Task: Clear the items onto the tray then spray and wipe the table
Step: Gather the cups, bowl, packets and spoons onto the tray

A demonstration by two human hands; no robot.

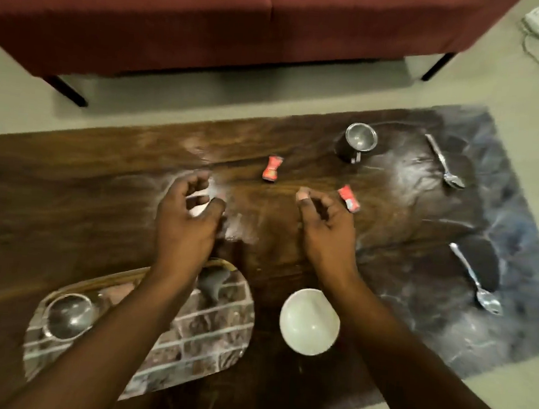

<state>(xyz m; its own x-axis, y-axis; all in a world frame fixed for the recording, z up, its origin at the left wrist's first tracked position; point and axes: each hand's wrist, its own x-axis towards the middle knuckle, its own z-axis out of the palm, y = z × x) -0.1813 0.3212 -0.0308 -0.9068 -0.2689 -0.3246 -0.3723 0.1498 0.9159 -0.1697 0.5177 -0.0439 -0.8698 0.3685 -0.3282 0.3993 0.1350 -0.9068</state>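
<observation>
Head view: left hand (189,220) fingers curled round small white item (196,211) over mid table (69,188). Right hand (324,228) fingers half-curled, can't tell if holding anything; red wrapper (348,201) just beside it. Tray (206,338) near-left carries steel bowl (67,316). White bowl (309,320), steel cup (358,142), far spoon (445,161), near spoon (475,278) on table.

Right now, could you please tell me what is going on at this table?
A person is clearing a dark wooden table. Their left hand grips a small white crumpled thing. Their right hand hovers with curled fingers beside a red crumpled wrapper; I cannot tell whether it touches it. A second red wrapper, a steel mug, a far steel spoon, a near steel spoon and a white bowl lie off the tray. The brick-patterned tray holds a steel bowl and a grey item.
</observation>
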